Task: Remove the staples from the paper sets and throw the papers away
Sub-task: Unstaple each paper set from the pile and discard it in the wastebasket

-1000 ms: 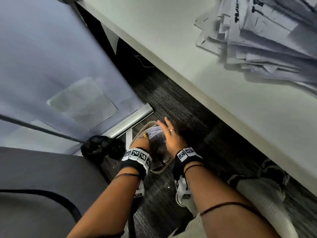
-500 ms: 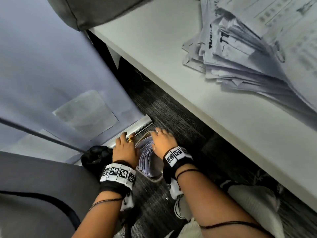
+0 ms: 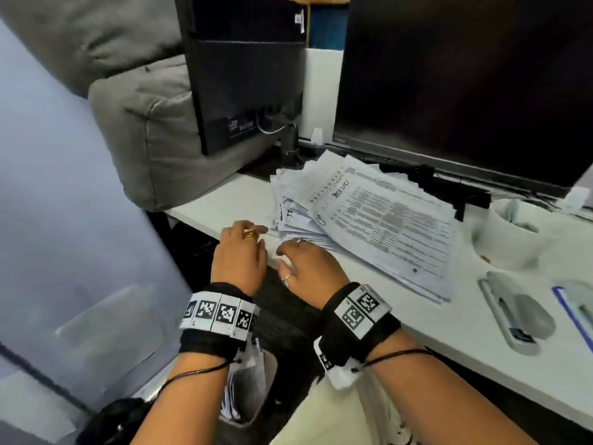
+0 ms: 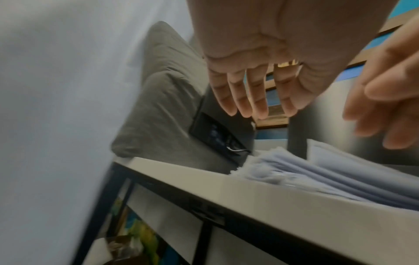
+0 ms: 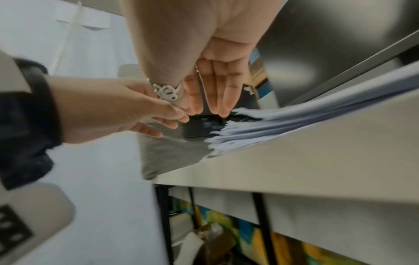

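A thick fanned stack of printed paper sets (image 3: 369, 220) lies on the white desk (image 3: 449, 342) in front of a monitor. My left hand (image 3: 240, 252) hovers at the desk's front edge, just left of the stack's near corner, fingers straight and empty (image 4: 249, 100). Close beside it, my right hand (image 3: 308, 268) holds nothing and its straight fingers (image 5: 217, 96) point at the stack's edge (image 5: 283, 123). Below my left wrist stands a beige bin (image 3: 256, 383) with discarded papers (image 3: 229, 403) inside. A grey stapler-like tool (image 3: 513, 313) lies on the desk at the right.
Two dark monitors (image 3: 465, 85) stand behind the stack. A grey cushion (image 3: 154, 130) sits at the desk's left end against a pale partition (image 3: 64, 220). A white tape roll (image 3: 507, 236) rests to the right of the papers. A black bag (image 3: 118, 419) lies on the floor.
Both hands have risen from the bin on the floor to the desk's front edge, leaving the papers in the bin. The head view has lifted from the floor to the desk.
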Available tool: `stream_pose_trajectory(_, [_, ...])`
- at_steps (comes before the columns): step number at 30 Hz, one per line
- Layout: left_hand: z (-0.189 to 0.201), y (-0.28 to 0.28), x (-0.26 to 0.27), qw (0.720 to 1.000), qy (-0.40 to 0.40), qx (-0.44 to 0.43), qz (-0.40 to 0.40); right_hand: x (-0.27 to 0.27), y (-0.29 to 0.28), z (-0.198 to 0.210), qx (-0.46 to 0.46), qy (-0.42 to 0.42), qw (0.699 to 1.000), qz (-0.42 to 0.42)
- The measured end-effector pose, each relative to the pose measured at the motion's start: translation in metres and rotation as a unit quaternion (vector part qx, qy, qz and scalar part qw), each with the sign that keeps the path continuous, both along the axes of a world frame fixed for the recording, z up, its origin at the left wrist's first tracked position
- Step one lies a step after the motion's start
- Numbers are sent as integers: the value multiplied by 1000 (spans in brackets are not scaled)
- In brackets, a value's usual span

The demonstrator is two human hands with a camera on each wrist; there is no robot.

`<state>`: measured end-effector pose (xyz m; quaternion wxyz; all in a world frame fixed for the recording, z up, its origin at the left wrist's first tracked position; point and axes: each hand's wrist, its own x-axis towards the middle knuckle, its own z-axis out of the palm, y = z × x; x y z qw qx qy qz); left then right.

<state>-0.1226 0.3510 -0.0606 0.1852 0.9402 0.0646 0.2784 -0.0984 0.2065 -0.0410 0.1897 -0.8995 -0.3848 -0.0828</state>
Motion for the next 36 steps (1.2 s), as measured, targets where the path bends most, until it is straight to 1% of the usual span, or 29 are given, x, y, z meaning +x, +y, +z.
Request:
stream_pose_trajectory(4, [13,-49,26,992,88,48,-74,23,-58,5,-9,-12,992,-122])
stream_pose_trajectory(6, [10,-68,38,984,138,67,-95,31,-83,1,-63,-5,980,-188])
stream_pose_trajectory(8, [7,-86,46,974,184,91,-100,35,-105,-7,-136,53,959,-244])
stream_pose_trajectory(10, [5,-94,52,970,205,100,-79,37,-117,-14,-176,121,941,-264])
stream_pose_trajectory(11, [6,-97,56,973,203,87,-68,38,-120,-15,-191,126,938,-262])
stream_pose_trajectory(13, [6,-96,66,979,197,38,-46,37,-121,-15,-216,102,936,-259])
stream_pose_trajectory(16, [8,-90,83,980,179,-88,-28,31,-118,-21,-233,71,932,-270])
stream_pose_trajectory(17, [11,-88,88,977,167,-129,-21,29,-116,-25,-231,69,932,-272])
stream_pose_trajectory(19, [17,-85,95,972,171,-161,3,24,-117,-28,-226,77,932,-272])
stream_pose_trajectory(22, [23,-80,102,967,209,-147,23,19,-122,-31,-221,83,935,-264])
stream_pose_trajectory(23, [24,-78,104,966,209,-147,30,17,-124,-32,-217,84,937,-262])
stream_pose_trajectory(25, [28,-77,107,968,214,-120,49,15,-126,-34,-207,80,939,-263])
stream_pose_trajectory(27, [32,-80,110,971,215,-99,39,14,-126,-37,-193,69,943,-262])
stream_pose_trajectory(30, [36,-90,105,971,202,-130,-8,15,-128,-40,-174,75,945,-268])
stream_pose_trajectory(33, [35,-91,84,973,168,-155,-15,14,-131,-41,-130,90,951,-266])
stream_pose_trajectory(36, [29,-83,61,974,125,-190,-9,13,-135,-39,-28,95,960,-263])
